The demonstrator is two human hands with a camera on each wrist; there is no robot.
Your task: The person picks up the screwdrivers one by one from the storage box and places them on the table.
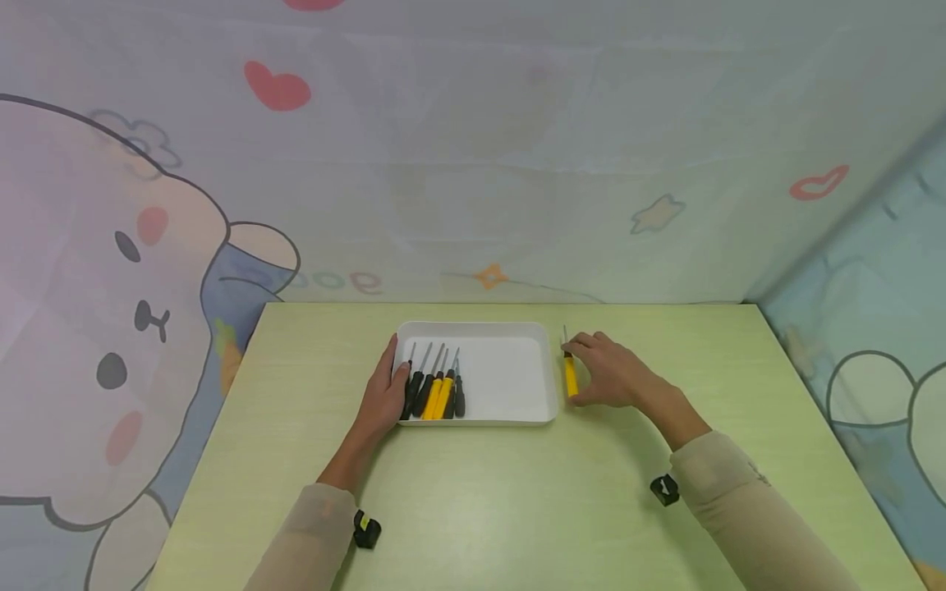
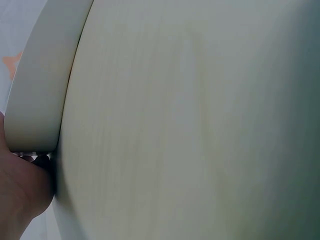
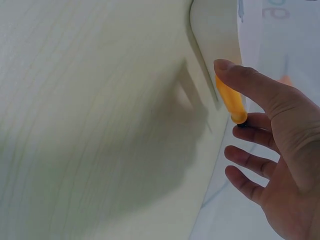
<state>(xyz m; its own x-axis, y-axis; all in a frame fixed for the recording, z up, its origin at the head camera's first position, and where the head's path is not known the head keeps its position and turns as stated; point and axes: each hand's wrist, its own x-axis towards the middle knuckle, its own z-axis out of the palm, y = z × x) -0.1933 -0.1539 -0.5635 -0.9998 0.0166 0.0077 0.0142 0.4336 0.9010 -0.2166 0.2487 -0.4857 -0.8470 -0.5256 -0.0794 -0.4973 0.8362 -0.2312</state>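
Note:
A white tray (image 1: 510, 377) lies on the table, several screwdrivers (image 1: 436, 392) side by side in its left part, some with yellow handles and others with black ones. My left hand (image 1: 382, 394) grips the tray's left wall, thumb over the rim and fingers outside. Just right of the tray, my right hand (image 1: 609, 371) pinches a yellow-handled screwdriver (image 1: 571, 376) between thumb and forefinger, its shaft pointing away from me. In the right wrist view its yellow handle (image 3: 230, 100) is off the tabletop, the other fingers spread loosely. The left wrist view shows only part of the left hand (image 2: 25, 192).
The pale wooden table (image 1: 480, 509) ends at a printed cloth backdrop (image 1: 473, 164) behind the tray. Another cloth wall (image 1: 872, 328) stands on the right. A small black device (image 1: 366, 530) sits at the left wrist and another black device (image 1: 664, 490) at the right.

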